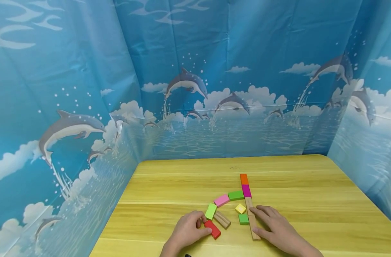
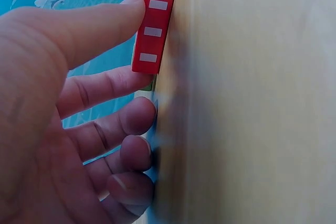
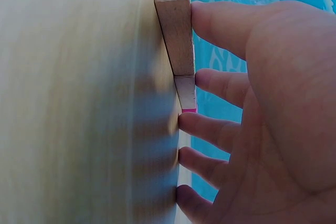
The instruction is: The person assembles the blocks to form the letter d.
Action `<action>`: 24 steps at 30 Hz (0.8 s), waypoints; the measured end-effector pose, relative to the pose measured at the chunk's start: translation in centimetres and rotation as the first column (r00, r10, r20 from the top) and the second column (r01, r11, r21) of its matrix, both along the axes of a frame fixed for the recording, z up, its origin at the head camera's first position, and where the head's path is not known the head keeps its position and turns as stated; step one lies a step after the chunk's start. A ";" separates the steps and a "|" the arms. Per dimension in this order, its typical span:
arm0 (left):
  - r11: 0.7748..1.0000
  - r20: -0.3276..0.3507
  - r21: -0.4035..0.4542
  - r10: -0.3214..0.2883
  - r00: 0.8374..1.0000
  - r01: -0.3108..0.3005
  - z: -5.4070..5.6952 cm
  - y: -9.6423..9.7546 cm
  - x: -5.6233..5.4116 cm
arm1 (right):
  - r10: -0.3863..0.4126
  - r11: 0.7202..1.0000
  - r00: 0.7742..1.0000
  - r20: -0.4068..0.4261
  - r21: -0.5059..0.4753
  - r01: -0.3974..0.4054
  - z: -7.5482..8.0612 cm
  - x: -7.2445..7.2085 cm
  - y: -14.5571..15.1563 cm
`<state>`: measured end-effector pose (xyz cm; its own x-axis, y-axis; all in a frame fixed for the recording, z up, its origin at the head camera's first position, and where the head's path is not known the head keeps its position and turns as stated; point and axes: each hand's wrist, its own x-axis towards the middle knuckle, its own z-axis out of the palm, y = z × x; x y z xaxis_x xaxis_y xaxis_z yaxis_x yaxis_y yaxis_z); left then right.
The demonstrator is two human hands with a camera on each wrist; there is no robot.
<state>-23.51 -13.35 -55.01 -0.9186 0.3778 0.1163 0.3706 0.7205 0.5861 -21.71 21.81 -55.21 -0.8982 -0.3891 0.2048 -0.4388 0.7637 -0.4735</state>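
Note:
My left hand (image 1: 187, 228) pinches a red block (image 1: 213, 230) between thumb and index finger, low over the table. White rectangles mark one side of that red block (image 2: 153, 31) in the left wrist view. On the right, a straight row runs away from me: two plain wooden blocks (image 1: 254, 230), a magenta block (image 1: 246, 191) and an orange block (image 1: 244, 179) at the far end. My right hand (image 1: 275, 228) lies beside this row, thumb and index fingertip touching the wooden blocks. Its other fingers are spread with their tips at the tabletop.
A curve of blocks leaves the row: green (image 1: 235, 195), pink (image 1: 221, 200) and light green (image 1: 211, 211). Inside it lie grooved wooden pieces (image 1: 222, 220), a yellow block (image 1: 240, 208) and another green block (image 1: 243, 219). A dolphin-print curtain (image 1: 263, 139) surrounds the yellow wooden table (image 1: 176, 178).

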 end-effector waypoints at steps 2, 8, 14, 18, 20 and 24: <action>1.000 -0.001 0.002 -0.001 1.000 0.001 -0.1 0.0 0.0 | -0.002 1.000 1.000 0.002 0.001 0.002 0.0 0.0 0.0; 0.999 0.007 0.041 -0.003 1.000 0.002 -0.2 -0.2 -0.1 | -0.003 1.000 1.000 0.014 0.005 0.003 0.0 0.0 0.0; 0.992 0.027 0.125 0.013 1.000 -0.016 0.0 -0.5 -0.2 | 0.000 1.000 1.000 0.029 -0.007 0.000 -0.1 0.2 0.1; 0.988 0.006 0.155 0.016 1.000 -0.017 0.3 -0.3 -0.4 | -0.005 0.999 1.000 0.030 -0.043 0.006 0.0 0.1 0.3; 0.987 -0.008 0.158 0.019 1.000 -0.017 0.4 -0.3 -0.4 | -0.017 0.998 0.999 0.038 -0.060 0.019 0.1 0.0 0.3; 0.990 -0.040 0.141 0.014 0.999 -0.009 0.3 -0.2 -0.2 | -0.044 0.991 0.996 0.074 -0.123 0.052 0.4 -0.2 0.2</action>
<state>-23.76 -13.58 -54.73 -0.9162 0.3446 0.2047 0.3883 0.6365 0.6664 -21.89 22.01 -54.84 -0.9291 -0.3207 0.1843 -0.3651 0.7164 -0.5945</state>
